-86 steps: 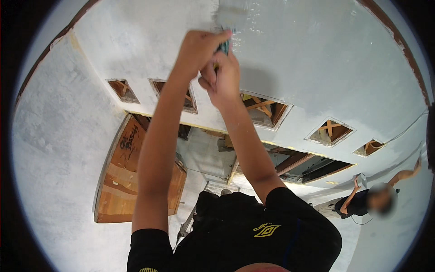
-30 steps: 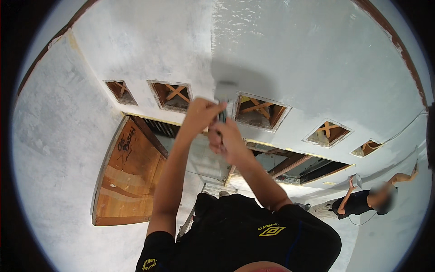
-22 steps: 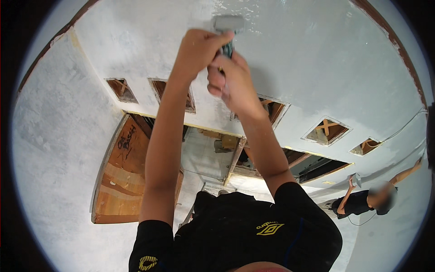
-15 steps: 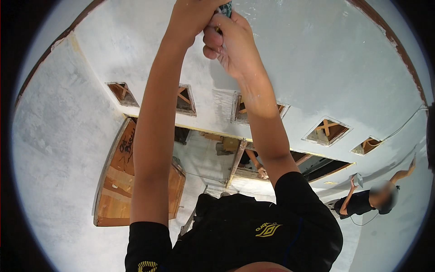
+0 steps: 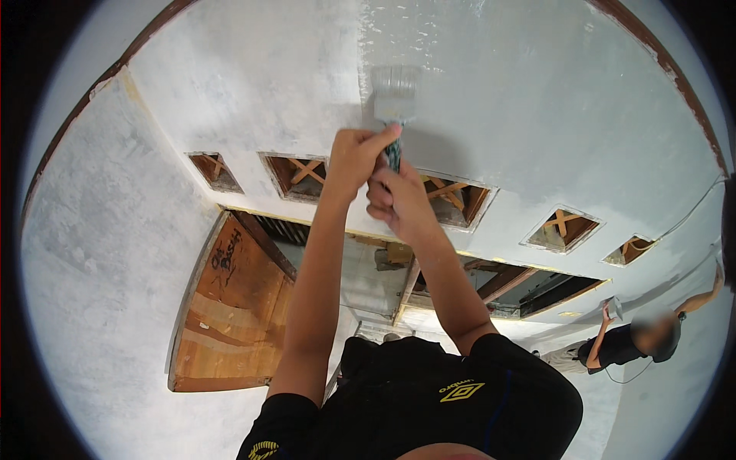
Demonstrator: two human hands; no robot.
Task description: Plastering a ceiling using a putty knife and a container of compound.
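A wide paintbrush with paint-covered bristles and a dark green patterned handle is held up against the wall. My left hand is closed around the handle near the bristles, its thumb lying along it. Just below, my right hand closes around the lower end of the handle. The bristles touch the wall, where a grey coat on the right meets a paler surface on the left. White unevenly covered flecks show above the brush.
Square openings with crossed wooden slats, such as this vent, line the wall below. A wooden door panel hangs open at left. At right, another person holds a grey container and reaches to the wall. A cable runs there.
Both hands have come down from the top edge with the paintbrush, which now shows fully against the wall. The co-worker's raised arm has shifted slightly.
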